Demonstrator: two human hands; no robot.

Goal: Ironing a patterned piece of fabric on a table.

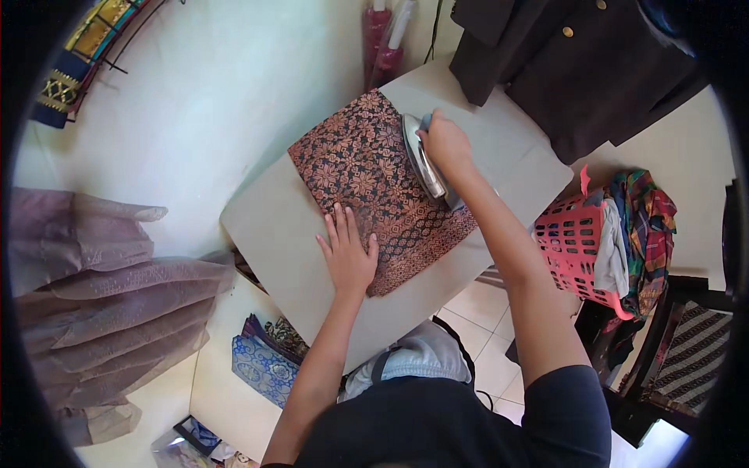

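Note:
A folded piece of cloth [363,175] with a black and copper floral pattern lies flat on the pale ironing board [269,210]. My right hand [449,144] is wrapped round the handle of an iron [421,164], whose soleplate rests on the right part of the cloth. My left hand [348,253] lies flat with fingers spread on the cloth's lower left edge, holding nothing. The cloth's part under the iron is hidden.
A pink laundry basket [573,238] heaped with clothes stands right of the board. A dark buttoned jacket [577,78] hangs over its far right side. Sheer mauve fabric [133,288] hangs at left. Blue patterned cloth [264,366] lies below the board.

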